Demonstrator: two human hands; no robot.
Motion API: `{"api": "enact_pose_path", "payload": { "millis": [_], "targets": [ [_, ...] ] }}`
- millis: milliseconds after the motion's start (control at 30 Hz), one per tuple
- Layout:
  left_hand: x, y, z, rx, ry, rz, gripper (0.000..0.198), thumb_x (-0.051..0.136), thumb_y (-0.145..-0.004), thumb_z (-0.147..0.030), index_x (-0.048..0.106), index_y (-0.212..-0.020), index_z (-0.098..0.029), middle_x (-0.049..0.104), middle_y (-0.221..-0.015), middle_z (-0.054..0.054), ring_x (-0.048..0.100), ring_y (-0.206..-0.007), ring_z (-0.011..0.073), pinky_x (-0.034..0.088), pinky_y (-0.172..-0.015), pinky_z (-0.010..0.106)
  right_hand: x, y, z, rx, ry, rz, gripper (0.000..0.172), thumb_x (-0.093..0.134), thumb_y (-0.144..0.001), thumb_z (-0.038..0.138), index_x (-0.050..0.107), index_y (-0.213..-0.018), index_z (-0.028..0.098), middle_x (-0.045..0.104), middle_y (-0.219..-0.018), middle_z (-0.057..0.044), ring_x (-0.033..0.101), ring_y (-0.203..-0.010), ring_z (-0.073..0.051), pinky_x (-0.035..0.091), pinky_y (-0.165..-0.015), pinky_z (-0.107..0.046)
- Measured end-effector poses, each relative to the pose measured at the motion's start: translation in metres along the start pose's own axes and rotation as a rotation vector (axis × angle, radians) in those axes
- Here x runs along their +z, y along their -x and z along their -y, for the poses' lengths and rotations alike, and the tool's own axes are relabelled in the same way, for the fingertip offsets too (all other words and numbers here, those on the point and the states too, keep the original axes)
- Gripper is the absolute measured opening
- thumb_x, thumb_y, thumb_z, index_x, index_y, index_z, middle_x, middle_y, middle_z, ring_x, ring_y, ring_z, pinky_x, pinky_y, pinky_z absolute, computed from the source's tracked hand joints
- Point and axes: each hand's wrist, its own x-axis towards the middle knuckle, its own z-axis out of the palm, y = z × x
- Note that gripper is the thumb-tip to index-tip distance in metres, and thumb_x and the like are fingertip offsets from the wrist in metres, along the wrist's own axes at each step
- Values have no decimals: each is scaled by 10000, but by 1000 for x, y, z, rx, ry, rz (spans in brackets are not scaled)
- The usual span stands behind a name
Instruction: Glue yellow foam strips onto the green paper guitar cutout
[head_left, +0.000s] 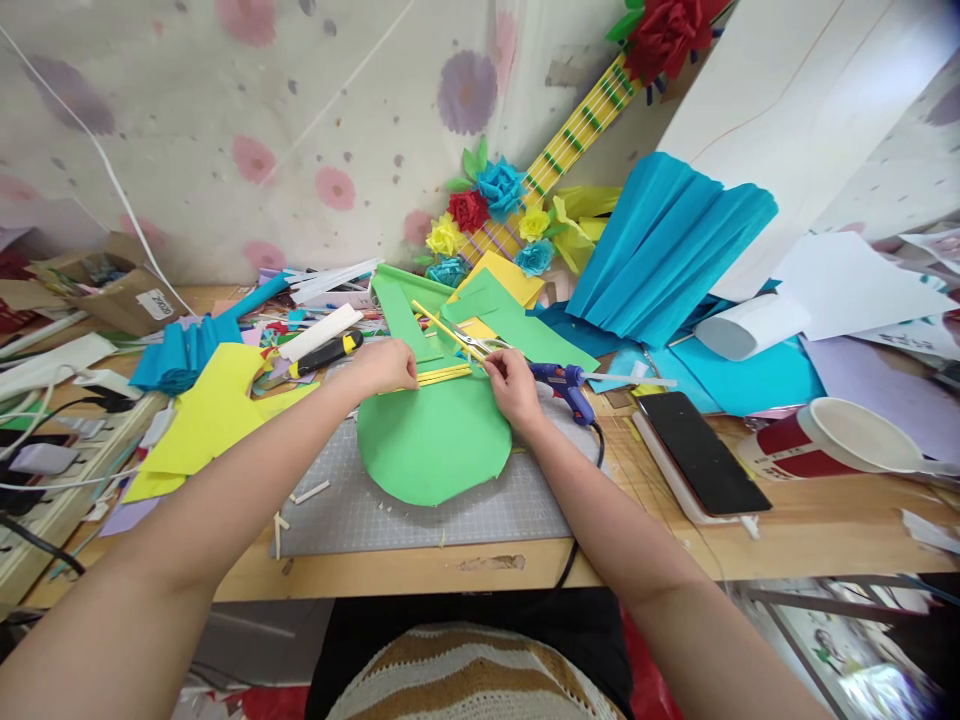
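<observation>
A green paper shape (435,450) with a rounded lower body lies flat on the grey cutting mat (330,520). Several narrow yellow strips (446,375) run across it. My left hand (388,366) is closed, its fingertips pinching at the left end of these strips. Just past their right end, my right hand (513,384) is closed with thumb and fingers together; what it pinches is too small to make out. Scissors (469,340) lie right behind that hand, over green paper. A blue hot glue gun (564,385) rests to its right.
At the back leans a yellow paper guitar (574,140) with paper flowers. Blue crepe paper (664,255), a phone (705,450) and a paper cup (832,440) occupy the right. Yellow paper (202,420), a utility knife (326,353) and a power strip (82,455) are on the left.
</observation>
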Motion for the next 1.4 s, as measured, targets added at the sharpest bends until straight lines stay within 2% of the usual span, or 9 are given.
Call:
{"api": "enact_pose_path", "payload": {
  "millis": [200, 400, 600, 800, 900, 1000, 1200, 1300, 1400],
  "targets": [
    [0, 12, -2, 92, -64, -36, 191, 599, -615, -271, 695, -771, -218, 695, -823, 44, 620, -758, 204, 432, -656, 264, 0, 0, 0, 10, 25, 17, 97, 467, -825, 261, 498, -751, 206, 541, -805, -50, 497, -742, -178, 411, -700, -317],
    [8, 34, 23, 400, 155, -17, 165, 549, -648, -252, 656, -767, -214, 661, -863, 11, 592, -762, 147, 428, -666, 221, -2, -7, 3, -67, 125, 230, 66, 479, -836, 229, 541, -835, 207, 567, -915, -56, 524, -803, -182, 407, -708, -305],
    [2, 62, 61, 292, 514, -94, 186, 578, -654, -353, 624, -723, -187, 639, -784, 18, 579, -747, 151, 449, -682, 234, -2, -16, 14, -259, 342, 465, 111, 498, -856, 251, 584, -907, 202, 566, -1011, -70, 536, -926, -195, 409, -754, -299],
    [1, 66, 80, 180, 769, -238, 265, 658, -580, -419, 620, -684, -178, 643, -733, 26, 559, -662, 137, 449, -645, 246, -2, -22, 30, -350, 440, 618, 209, 527, -853, 306, 581, -1023, 195, 566, -1064, -77, 538, -974, -192, 401, -771, -282],
    [8, 62, 78, 113, 833, -258, 282, 682, -544, -412, 620, -683, -175, 644, -710, 26, 561, -643, 138, 448, -624, 247, -5, -25, 36, -333, 459, 702, 161, 547, -838, 276, 593, -969, 196, 591, -1021, -61, 552, -934, -182, 390, -722, -264],
    [15, 58, 71, 84, 858, -217, 272, 674, -546, -403, 622, -678, -170, 643, -687, 23, 566, -634, 144, 445, -599, 242, -13, -22, 39, -356, 437, 777, 120, 553, -828, 260, 594, -924, 201, 605, -993, -42, 561, -883, -167, 375, -686, -252],
    [20, 43, 46, 109, 657, -152, 183, 636, -580, -340, 650, -662, -177, 647, -652, 14, 572, -615, 154, 409, -546, 228, -37, -4, 45, -350, 363, 890, 105, 552, -818, 242, 593, -905, 199, 608, -988, -34, 560, -815, -143, 368, -668, -237],
    [17, 34, 28, 120, 520, -109, 151, 619, -592, -310, 662, -674, -191, 664, -675, 10, 577, -611, 155, 384, -527, 224, -42, 3, 45, -345, 359, 880, 105, 546, -822, 255, 593, -897, 198, 606, -967, -33, 556, -790, -139, 367, -664, -238],
    [15, 28, 12, 166, 382, -53, 138, 614, -596, -280, 673, -697, -206, 682, -726, 9, 577, -623, 150, 370, -531, 219, -42, 8, 41, -355, 352, 804, 174, 539, -834, 319, 583, -950, 196, 597, -982, -50, 554, -817, -153, 370, -671, -245]
  ]
}}
